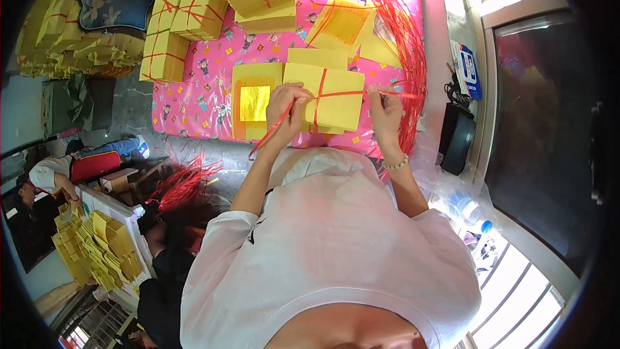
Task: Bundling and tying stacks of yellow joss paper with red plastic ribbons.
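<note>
A stack of yellow paper sheets (343,110) lies before me, with a red plastic ribbon (318,110) crossed over its top. At the crossing, my left hand (289,108) is closed on the ribbon, whose loose tail hangs down past the wrist. My right hand (385,117), wearing a beaded bracelet (395,164), pinches the other end just beyond the stack's right edge. That end runs taut from the crossing to the fingers. Left of the stack lies a yellow sheet with a shiny gold square (254,103), partly behind my left hand.
Tied yellow bundles (199,13) stand on the pink patterned table cover (213,48). Loose red ribbons (407,58) trail along the right edge. Another orange-printed sheet (342,22) lies farther back. At lower left, people sit near a white table (132,239) piled with yellow paper.
</note>
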